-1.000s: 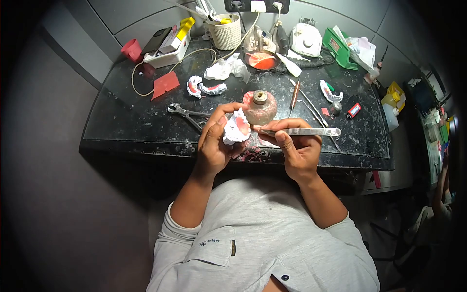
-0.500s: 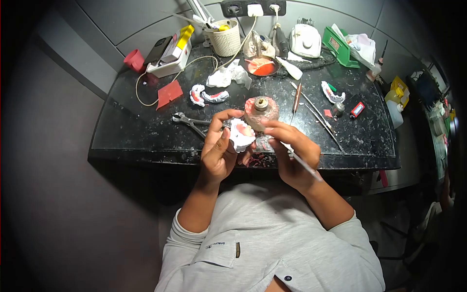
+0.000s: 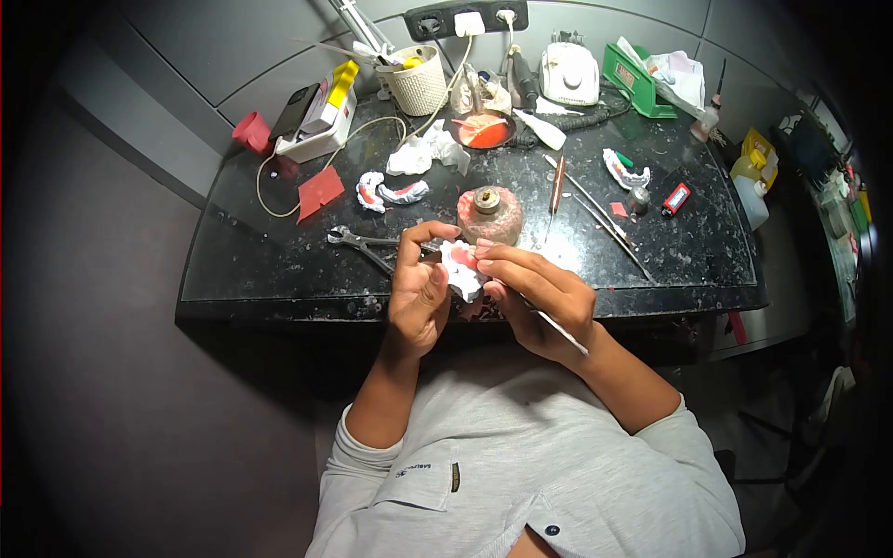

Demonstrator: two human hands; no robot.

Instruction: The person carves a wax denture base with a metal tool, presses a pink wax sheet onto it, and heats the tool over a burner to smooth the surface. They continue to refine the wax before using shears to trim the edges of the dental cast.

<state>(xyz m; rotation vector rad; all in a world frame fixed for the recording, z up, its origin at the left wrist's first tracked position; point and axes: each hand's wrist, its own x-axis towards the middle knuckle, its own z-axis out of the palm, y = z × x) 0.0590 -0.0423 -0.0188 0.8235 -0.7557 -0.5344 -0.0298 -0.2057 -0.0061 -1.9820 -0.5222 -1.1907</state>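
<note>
A white dental cast [image 3: 464,283] with pink wax on it is held in my left hand [image 3: 418,296], fingers and thumb around its left side. My right hand [image 3: 549,296] is closed on a thin metal tool [image 3: 566,335], whose handle sticks out below the palm. The right fingertips touch the cast's upper right edge, and the tool's tip is hidden behind them. Just beyond the cast stands a round glass burner [image 3: 490,223] with a metal cap. Metal pliers [image 3: 358,242] lie left of my left hand.
Further casts [image 3: 389,192] lie behind, another cast [image 3: 625,173] at right. A pink wax sheet [image 3: 320,192], crumpled tissue [image 3: 428,152], a dish of red wax [image 3: 483,133], a red-handled tool [image 3: 557,186], long metal tools [image 3: 609,223] and a red lighter [image 3: 676,199] are spread around.
My right hand has moved left and its fingertips now meet the cast, where a gap showed before. The whole view has shifted slightly.
</note>
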